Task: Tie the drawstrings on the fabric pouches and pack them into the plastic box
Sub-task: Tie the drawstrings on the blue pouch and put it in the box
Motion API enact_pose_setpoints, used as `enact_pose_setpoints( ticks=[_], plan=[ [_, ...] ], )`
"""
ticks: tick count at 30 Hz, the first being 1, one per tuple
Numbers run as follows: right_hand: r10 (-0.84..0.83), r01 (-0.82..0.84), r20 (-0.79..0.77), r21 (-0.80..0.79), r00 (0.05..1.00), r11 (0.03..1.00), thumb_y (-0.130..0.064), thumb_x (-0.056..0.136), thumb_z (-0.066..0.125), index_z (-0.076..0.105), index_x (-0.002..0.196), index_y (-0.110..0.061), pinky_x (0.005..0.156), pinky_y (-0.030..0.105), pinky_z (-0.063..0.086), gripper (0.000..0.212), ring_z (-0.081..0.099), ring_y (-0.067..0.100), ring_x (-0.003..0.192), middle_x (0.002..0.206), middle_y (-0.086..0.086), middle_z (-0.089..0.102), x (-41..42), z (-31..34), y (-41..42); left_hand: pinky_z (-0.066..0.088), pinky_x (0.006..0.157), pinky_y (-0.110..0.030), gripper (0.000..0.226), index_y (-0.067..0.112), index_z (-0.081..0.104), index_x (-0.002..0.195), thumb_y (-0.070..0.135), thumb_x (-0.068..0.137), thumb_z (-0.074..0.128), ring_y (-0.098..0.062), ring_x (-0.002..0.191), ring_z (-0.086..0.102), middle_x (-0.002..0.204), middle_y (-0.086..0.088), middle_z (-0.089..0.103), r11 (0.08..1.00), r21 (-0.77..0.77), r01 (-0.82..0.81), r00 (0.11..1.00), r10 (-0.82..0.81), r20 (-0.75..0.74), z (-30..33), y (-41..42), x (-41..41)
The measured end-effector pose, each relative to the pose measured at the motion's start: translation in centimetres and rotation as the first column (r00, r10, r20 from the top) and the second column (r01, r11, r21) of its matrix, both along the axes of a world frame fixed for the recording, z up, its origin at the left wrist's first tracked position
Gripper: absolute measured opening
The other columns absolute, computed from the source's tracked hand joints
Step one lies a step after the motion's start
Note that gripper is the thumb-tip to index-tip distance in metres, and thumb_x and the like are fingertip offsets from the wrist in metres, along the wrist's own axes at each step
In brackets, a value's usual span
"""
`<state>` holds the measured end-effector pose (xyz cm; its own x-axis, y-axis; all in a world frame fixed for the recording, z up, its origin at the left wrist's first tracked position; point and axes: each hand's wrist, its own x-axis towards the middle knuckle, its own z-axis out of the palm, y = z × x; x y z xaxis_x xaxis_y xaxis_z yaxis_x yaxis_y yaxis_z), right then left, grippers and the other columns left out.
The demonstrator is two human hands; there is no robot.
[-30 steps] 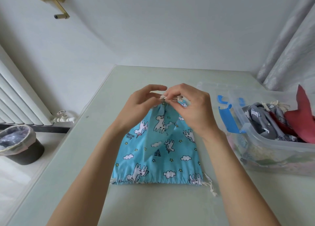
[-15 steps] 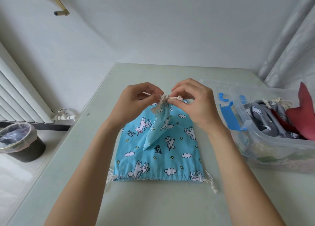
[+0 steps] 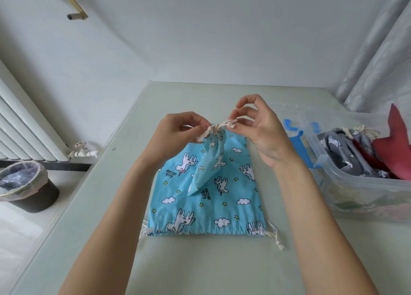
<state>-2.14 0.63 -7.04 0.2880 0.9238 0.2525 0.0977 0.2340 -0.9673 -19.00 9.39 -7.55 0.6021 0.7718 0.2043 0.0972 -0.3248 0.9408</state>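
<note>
A small blue unicorn-print pouch (image 3: 210, 161) hangs from its gathered neck above a larger flat blue unicorn pouch (image 3: 206, 203) lying on the table. My left hand (image 3: 180, 134) pinches one end of the small pouch's cream drawstring (image 3: 219, 126) at the neck. My right hand (image 3: 258, 128) pinches the other end, stretched to the right, with its upper fingers raised. A clear plastic box (image 3: 360, 183) with blue latches stands at the right and holds grey and red pouches.
The pale green table (image 3: 200, 268) runs to a white wall. The larger pouch's drawstring ends (image 3: 275, 239) trail at its lower corners. A lined bin (image 3: 26, 185) and a radiator (image 3: 24, 130) stand on the floor at left. Curtains (image 3: 375, 56) hang at the back right.
My hands have drawn apart, pulling the drawstring taut at the small pouch's neck. The right hand's upper fingers have lifted off the cord.
</note>
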Motion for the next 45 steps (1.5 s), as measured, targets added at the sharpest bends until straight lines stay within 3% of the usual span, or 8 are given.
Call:
enact_pose_setpoints(
  ticks=[14,23,28,33,36,39,42,45],
  plan=[
    [-0.178,0.228,0.292,-0.146,0.94,0.963,-0.008,0.072,0.078,0.066,0.098,-0.022,0.08,0.03,0.056,0.032,0.07,0.017,0.076,0.079,0.001,0.073,0.8,-0.4,-0.3,0.05,0.072,-0.018,0.025,0.017,0.062,0.083,0.0,0.094,0.046,-0.007,0.069,0.058,0.08,-0.007,0.061,0.997,0.065,-0.049,0.999,0.049,-0.009,-1.5,1.0,0.4],
    [-0.143,0.169,0.212,-0.114,0.967,0.979,0.002,0.074,0.074,0.057,0.074,-0.019,0.079,0.035,0.054,0.026,0.066,0.02,0.072,0.067,0.0,0.067,1.2,-1.0,0.2,0.047,0.068,-0.013,0.014,0.006,0.061,0.09,0.004,0.095,0.048,-0.004,0.062,0.056,0.078,-0.001,0.058,0.989,-0.1,-0.105,0.986,0.117,0.121,-2.6,1.8,0.5],
    [-0.083,0.157,0.397,-0.159,0.914,0.975,-0.012,0.086,0.063,0.06,0.11,-0.03,0.085,0.03,0.051,0.029,0.067,0.013,0.085,0.104,-0.005,0.064,1.5,-1.3,0.0,0.052,0.07,-0.016,0.014,0.014,0.067,0.098,0.008,0.092,0.056,-0.003,0.067,0.063,0.08,-0.002,0.067,0.997,-0.076,-0.014,0.997,0.02,0.08,-2.5,0.9,1.3],
    [0.096,0.163,0.626,-0.344,0.774,0.925,-0.037,0.084,0.064,0.041,0.134,-0.033,0.098,0.023,0.033,0.055,0.042,0.009,0.12,0.135,-0.003,0.036,-0.1,-2.9,-1.1,0.055,0.081,-0.026,0.031,0.024,0.055,0.126,0.018,0.096,0.051,-0.009,0.09,0.068,0.107,0.004,0.068,0.998,0.056,0.036,0.995,-0.031,-0.092,-2.7,-0.2,1.1],
    [0.022,0.325,0.728,-0.333,0.685,0.885,-0.041,0.084,0.063,0.044,0.131,-0.03,0.09,0.028,0.036,0.052,0.049,0.019,0.115,0.131,0.002,0.046,-0.3,-4.7,-1.7,0.047,0.088,-0.028,0.038,0.028,0.048,0.132,0.032,0.095,0.051,-0.012,0.104,0.061,0.122,0.005,0.061,0.958,0.282,-0.047,0.904,0.161,-0.396,-4.5,0.7,0.2],
    [-0.067,0.434,0.795,-0.257,0.603,0.863,-0.039,0.091,0.055,0.052,0.125,-0.024,0.078,0.029,0.039,0.038,0.056,0.025,0.105,0.119,0.004,0.061,-0.7,-5.4,-2.0,0.044,0.094,-0.033,0.056,0.018,0.039,0.14,0.044,0.091,0.052,-0.02,0.111,0.057,0.131,-0.003,0.055,0.974,0.225,-0.024,0.76,0.164,-0.629,-6.2,1.1,0.5],
    [-0.056,0.389,0.785,-0.242,0.618,0.889,-0.028,0.09,0.058,0.058,0.12,-0.023,0.079,0.028,0.043,0.031,0.06,0.023,0.1,0.118,0.002,0.063,-1.3,-5.3,-2.5,0.043,0.091,-0.031,0.059,0.014,0.04,0.139,0.038,0.088,0.06,-0.023,0.111,0.055,0.126,-0.007,0.057,0.992,0.126,-0.02,0.754,0.098,-0.649,-6.5,0.5,1.2],
    [-0.109,0.278,0.643,-0.167,0.758,0.946,-0.007,0.082,0.066,0.065,0.105,-0.024,0.074,0.032,0.055,0.029,0.067,0.02,0.071,0.107,0.003,0.067,-1.4,-3.8,-3.6,0.045,0.082,-0.03,0.033,0.015,0.058,0.119,0.024,0.088,0.062,-0.023,0.099,0.06,0.108,-0.005,0.064,0.979,0.193,-0.072,0.838,0.164,-0.521,-5.5,-0.4,1.0]
  ],
)
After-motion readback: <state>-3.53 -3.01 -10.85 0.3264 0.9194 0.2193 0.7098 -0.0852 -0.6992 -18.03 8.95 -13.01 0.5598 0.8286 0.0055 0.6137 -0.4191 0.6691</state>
